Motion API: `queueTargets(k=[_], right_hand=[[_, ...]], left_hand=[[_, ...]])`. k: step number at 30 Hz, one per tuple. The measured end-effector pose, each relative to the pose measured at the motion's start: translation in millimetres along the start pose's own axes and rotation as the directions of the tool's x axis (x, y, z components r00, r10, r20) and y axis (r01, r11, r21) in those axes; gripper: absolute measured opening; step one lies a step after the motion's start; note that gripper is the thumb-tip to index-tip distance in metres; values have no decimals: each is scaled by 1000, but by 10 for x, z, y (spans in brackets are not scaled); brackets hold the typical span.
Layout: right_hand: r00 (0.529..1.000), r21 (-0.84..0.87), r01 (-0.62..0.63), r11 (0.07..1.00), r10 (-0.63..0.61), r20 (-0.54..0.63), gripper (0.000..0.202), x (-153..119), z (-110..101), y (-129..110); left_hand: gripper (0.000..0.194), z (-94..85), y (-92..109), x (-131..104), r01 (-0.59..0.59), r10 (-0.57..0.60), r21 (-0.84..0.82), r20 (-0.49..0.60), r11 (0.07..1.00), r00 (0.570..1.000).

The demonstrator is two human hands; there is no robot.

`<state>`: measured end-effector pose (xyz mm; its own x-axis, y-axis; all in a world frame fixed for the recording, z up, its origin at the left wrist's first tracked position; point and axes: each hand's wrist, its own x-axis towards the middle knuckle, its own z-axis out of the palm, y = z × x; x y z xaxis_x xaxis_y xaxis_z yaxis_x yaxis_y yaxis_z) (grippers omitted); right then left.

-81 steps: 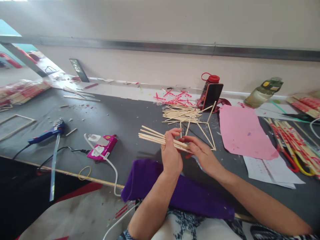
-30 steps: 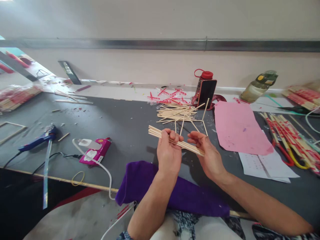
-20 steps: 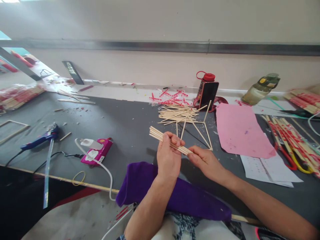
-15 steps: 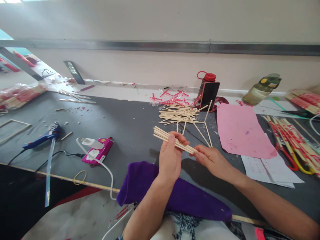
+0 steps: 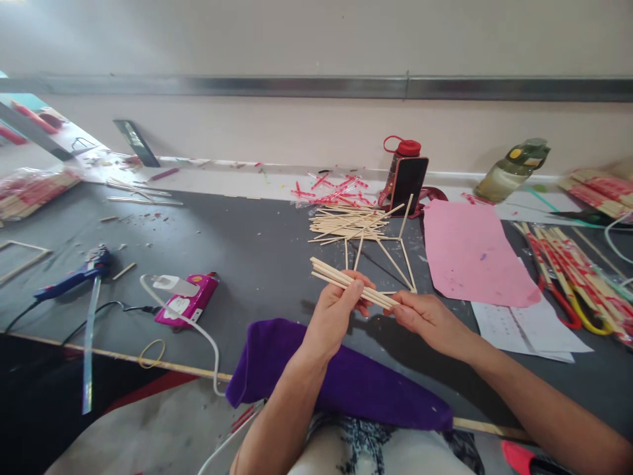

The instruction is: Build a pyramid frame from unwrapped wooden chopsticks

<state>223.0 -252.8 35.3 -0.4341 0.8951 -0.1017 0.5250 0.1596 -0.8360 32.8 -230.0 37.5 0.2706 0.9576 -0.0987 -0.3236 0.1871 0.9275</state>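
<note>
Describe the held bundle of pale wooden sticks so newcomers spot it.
Find the dark grey tabletop, then the purple cloth at its front edge. Just beyond, the left hand and right hand grip the pale wooden bundle; the loose stick pile behind lies unheld.

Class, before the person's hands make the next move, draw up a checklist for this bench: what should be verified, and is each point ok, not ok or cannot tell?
1. Left hand gripping the bundle of sticks: ok, closed around it.
2. Right hand on the bundle: ok, fingers pinch its right-hand end.
3. Far ends of the held sticks lined up: not ok, they fan slightly apart.
4. Stick frame apart from the loose stick pile: cannot tell, they overlap in this view.
5. Glue gun away from both hands: ok, it lies off to the left.
6. Glue gun hot: cannot tell.
</note>
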Motion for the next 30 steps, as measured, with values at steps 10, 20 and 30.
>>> queueTargets(k=[10, 20, 30], right_hand=[[1000, -10, 2, 1000, -2, -25, 35, -3, -41, -71], [1000, -31, -18, 999, 18, 10, 37, 33, -124, -81], [999, 48, -30, 998, 29, 33, 39, 72, -140, -81]], left_hand=[[23, 7, 1, 10, -52, 48, -63, -61, 997, 997], [24, -66, 85, -28, 5, -5, -61, 8, 998, 1000], [24, -60, 83, -12, -9, 7, -31, -44, 999, 999]])
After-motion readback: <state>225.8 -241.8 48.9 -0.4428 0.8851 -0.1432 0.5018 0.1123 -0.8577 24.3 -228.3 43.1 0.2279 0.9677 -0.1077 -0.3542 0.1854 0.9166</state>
